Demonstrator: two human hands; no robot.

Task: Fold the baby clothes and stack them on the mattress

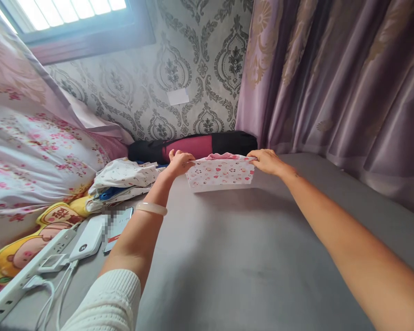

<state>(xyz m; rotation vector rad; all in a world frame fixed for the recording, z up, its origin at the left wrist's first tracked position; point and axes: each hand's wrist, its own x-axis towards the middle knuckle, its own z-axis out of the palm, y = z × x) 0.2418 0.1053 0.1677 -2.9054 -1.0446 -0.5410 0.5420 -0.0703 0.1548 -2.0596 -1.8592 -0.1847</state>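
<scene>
Both arms reach forward over the grey bed sheet (248, 257). Between my hands is a folded piece of white fabric (221, 174) printed with small red, pink and dark motifs, with pink cloth showing along its upper edge. My left hand (180, 162) pinches its upper left corner. At the upper right corner my right hand (267, 162) grips it, fingers closed on the edge. The cloth hangs from this edge, and a shadow falls below it. Whether its lower edge touches the sheet I cannot tell.
Left of my left forearm lie a pile of clothes (127, 177), a phone (119, 230), a white power bank (88, 236), a power strip (31, 271) with cables and a yellow cushion (27, 250). A black and pink long bag (189, 146) rests against the wall. Purple curtains (331, 78) hang at right.
</scene>
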